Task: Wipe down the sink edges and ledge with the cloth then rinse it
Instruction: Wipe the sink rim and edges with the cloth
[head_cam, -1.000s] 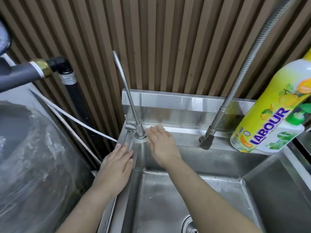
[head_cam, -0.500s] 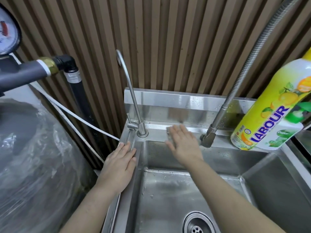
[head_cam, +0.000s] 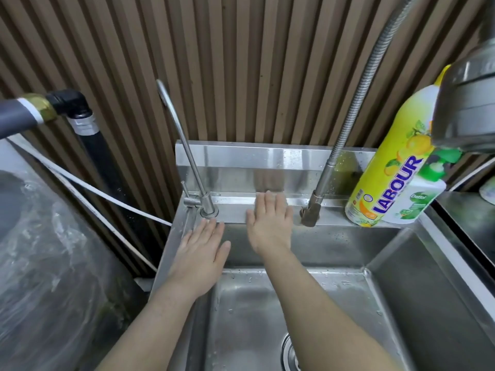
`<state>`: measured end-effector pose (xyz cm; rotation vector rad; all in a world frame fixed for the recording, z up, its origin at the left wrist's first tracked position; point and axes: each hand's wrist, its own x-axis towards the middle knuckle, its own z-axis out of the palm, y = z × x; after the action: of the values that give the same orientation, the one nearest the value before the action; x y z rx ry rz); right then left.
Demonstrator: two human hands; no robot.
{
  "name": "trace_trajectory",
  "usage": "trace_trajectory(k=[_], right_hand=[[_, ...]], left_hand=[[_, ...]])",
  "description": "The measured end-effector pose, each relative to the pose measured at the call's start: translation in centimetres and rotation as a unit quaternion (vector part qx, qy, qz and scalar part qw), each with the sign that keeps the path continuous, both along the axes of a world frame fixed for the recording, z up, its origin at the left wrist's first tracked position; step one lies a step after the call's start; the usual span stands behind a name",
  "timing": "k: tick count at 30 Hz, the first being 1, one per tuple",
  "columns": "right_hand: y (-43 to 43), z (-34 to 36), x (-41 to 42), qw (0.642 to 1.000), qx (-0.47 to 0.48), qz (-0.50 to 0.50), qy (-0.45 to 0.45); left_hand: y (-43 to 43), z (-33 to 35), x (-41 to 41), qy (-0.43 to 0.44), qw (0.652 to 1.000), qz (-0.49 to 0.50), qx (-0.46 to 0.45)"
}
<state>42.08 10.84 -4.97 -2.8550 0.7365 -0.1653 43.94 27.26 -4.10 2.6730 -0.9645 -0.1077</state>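
At the steel sink (head_cam: 401,303), on its back ledge (head_cam: 235,213) between the thin tap (head_cam: 187,156) and the hose tap (head_cam: 312,210), we press our right hand (head_cam: 269,223) flat with straight fingers, our left hand (head_cam: 199,253) lies open at the left corner, and the cloth is probably hidden beneath the right palm.

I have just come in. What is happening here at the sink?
A person works at a steel sink with bare hands. The right hand lies flat, fingers straight, on the back ledge between the thin tap and the hose faucet base, as if wiping; any cloth beneath it is hidden. The left hand rests flat at the sink's back left corner, just before the thin tap. A yellow bottle stands on the ledge at the right.
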Motion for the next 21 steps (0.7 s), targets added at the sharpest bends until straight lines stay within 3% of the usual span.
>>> trace_trajectory(k=[3, 5, 8, 12, 14, 16, 19, 21], right_hand=[[-1.0, -0.2, -1.3, 0.996, 0.01, 0.092, 0.0], [-2.6, -0.4, -2.0, 0.999, 0.033, 0.035, -0.018], [-1.0, -0.4, -0.7, 1.0, -0.012, -0.02, 0.0], [1.4, -0.4, 0.4, 0.986, -0.011, 0.164, -0.021], [-0.8, 0.2, -0.7, 0.977, 0.001, 0.21, -0.023], [-3.3, 0.3, -1.8, 0.98, -0.013, 0.193, 0.035], [-3.3, 0.5, -1.4, 0.987, -0.049, 0.142, 0.061], [-1.3, 0.5, -0.3, 0.98, -0.04, 0.194, 0.024]], left_hand=[[0.1, -0.6, 0.8, 0.014, 0.999, 0.004, 0.036], [0.2, -0.7, 0.7, 0.016, 0.999, 0.0, 0.046], [0.1, -0.8, 0.8, 0.014, 0.998, -0.001, 0.058], [0.2, -0.8, 0.9, 0.013, 0.998, -0.004, 0.061], [0.1, -0.4, 1.1, 0.057, 0.998, -0.002, 0.038], [0.5, 0.0, 1.2, 0.081, 0.997, -0.01, -0.013], [2.4, 0.5, 0.7, 0.015, 0.995, -0.001, -0.097], [3.9, 0.6, -0.2, 0.019, 0.993, 0.024, -0.118]])
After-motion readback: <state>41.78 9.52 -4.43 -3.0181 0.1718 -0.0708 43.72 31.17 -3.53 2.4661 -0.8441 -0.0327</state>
